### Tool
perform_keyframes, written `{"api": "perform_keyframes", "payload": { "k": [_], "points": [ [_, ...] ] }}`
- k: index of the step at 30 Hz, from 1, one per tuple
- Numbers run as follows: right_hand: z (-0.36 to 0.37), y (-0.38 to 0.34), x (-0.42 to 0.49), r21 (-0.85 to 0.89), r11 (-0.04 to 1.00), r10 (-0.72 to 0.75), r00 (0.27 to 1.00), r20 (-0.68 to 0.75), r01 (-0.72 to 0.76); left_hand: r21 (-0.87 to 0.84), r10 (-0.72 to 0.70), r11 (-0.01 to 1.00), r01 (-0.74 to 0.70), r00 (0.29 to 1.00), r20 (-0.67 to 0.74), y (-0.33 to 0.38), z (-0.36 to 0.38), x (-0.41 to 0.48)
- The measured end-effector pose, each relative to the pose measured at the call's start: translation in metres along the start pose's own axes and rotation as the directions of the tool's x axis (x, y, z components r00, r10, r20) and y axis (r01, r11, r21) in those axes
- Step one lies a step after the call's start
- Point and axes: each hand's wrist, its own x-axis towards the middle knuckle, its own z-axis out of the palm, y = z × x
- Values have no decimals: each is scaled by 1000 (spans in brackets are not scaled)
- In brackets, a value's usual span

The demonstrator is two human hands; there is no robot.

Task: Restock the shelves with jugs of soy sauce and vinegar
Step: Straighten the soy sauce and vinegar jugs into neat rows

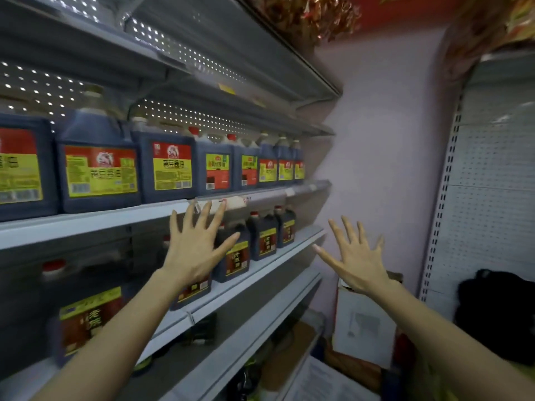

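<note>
On the upper shelf (115,221), soy sauce jugs (170,169) stand upright, labels facing the aisle; vinegar jugs (265,238) stand upright below. The left hand (191,253) and right hand (359,264) are spread, holding nothing.

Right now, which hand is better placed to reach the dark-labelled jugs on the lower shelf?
Probably the left. The left hand is spread open directly before those jugs, overlapping one; the right hand is open too, but past the shelf, before the pink wall.

Dark jugs (98,131) with red-and-yellow labels (100,172), pale grey shelves (86,224), pink wall (385,140), white dot-perforated panel (492,169).
</note>
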Motion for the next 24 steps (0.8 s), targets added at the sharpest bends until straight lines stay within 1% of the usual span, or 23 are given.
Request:
{"api": "perform_keyframes", "payload": {
  "k": [5,10,16,19,24],
  "points": [
    [36,19,19,-32,998,53,998,17,-52,-25,51,998,-50,998,37,13,47,37],
    [73,35,43,-138,987,92,993,78,-81,-64,88,995,-80,988,128,15,104,68],
    [131,61,56,-139,981,155,977,147,-135,-66,114,993,-101,965,236,23,180,84],
    [151,75,65,-92,982,179,969,169,-166,-79,100,994,-81,956,277,31,205,96],
    [188,111,83,-91,981,187,959,214,-171,-52,94,995,-81,934,345,58,245,109]
  ]
}}
